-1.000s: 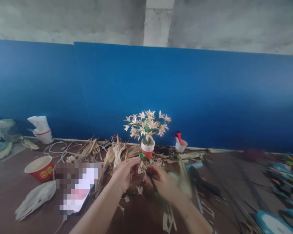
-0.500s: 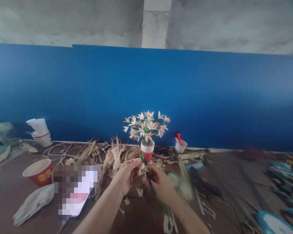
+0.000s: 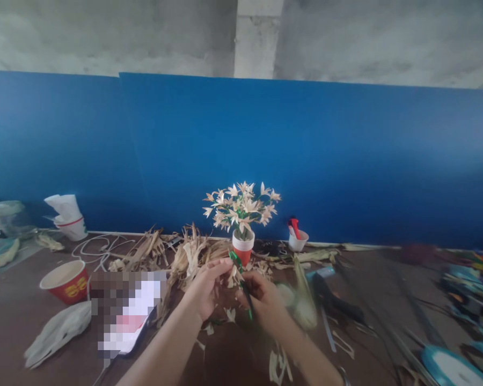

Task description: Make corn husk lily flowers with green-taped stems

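My left hand [image 3: 211,284] is closed in a pinch, its fingertips at the upper green end of a slim dark-and-green stick-like piece [image 3: 246,294]. That piece runs slanting down between my hands; its exact kind is too small and blurred to tell. My right hand [image 3: 261,300] has its fingers curled around it from the right. Pale husk petals [image 3: 234,277] show between the two hands, partly hidden by fingers. Just behind stands an orange-and-white pot [image 3: 242,248] with a bunch of pale husk flowers [image 3: 243,208] on green stems.
Dry corn husks [image 3: 191,254] lie in a heap behind my left hand. A red paper bowl [image 3: 66,281], a phone with a blurred screen [image 3: 134,319] and a white cable are at left. To the right are a small white cup [image 3: 298,241], a black glue gun [image 3: 338,303] and a ribbon roll [image 3: 446,364].
The dark-and-green piece has turned slightly, and a green lower end now shows beneath my right hand's fingers. My hands stay almost in the same place.
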The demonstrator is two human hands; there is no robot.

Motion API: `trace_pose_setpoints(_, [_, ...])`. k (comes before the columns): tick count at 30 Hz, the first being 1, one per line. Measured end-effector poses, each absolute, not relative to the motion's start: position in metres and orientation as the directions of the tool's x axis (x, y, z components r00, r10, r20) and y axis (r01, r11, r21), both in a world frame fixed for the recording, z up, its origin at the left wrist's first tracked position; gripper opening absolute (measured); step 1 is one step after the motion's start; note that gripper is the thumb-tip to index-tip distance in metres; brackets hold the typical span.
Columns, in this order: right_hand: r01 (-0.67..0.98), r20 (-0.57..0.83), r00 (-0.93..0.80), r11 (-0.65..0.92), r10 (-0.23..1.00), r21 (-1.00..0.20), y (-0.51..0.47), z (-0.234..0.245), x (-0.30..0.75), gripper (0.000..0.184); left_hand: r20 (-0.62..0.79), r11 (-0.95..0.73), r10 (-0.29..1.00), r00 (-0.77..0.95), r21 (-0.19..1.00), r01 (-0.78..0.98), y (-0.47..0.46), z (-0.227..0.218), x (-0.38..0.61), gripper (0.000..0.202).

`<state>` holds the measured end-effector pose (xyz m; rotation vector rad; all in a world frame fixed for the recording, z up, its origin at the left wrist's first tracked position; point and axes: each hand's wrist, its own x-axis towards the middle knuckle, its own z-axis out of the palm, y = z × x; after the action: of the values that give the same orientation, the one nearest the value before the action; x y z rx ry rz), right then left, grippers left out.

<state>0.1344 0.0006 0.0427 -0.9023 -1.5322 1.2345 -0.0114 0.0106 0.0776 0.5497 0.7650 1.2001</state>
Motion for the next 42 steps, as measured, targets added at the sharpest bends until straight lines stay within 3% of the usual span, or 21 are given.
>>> trace_pose_setpoints(19, [-0.041, 0.194, -0.284, 0.191, 0.939, -0.981, 0.005, 0.04, 0.135, 0.027, -0.152, 0.208, 0.978, 0.145, 0.802, -0.561, 0.017, 0.069, -0.016, 0.021])
trace_pose_setpoints(34, [0.004, 0.117, -0.217, 0.121, 0.969, -0.993, 0.006, 0.053, 0.138, 0.037, -0.197, 0.244, 0.97, 0.144, 0.791, -0.562, 0.015, 0.076, -0.017, 0.018])
trace_pose_setpoints(37, [0.101, 0.048, -0.19, 0.068, 0.981, -0.993, 0.011, 0.062, 0.151, 0.041, -0.157, 0.218, 0.975, 0.155, 0.797, -0.563, 0.016, 0.078, -0.02, 0.016])
trace_pose_setpoints(39, [0.275, 0.007, -0.206, 0.065, 0.978, -0.959, 0.012, 0.069, 0.162, 0.034, -0.154, 0.206, 0.978, 0.138, 0.793, -0.574, 0.015, 0.081, -0.023, 0.014])
trace_pose_setpoints(42, [0.642, -0.062, -0.263, 0.127, 0.963, -0.756, 0.008, 0.075, 0.172, 0.019, -0.177, 0.222, 0.975, 0.134, 0.783, -0.581, 0.013, 0.085, -0.025, 0.014])
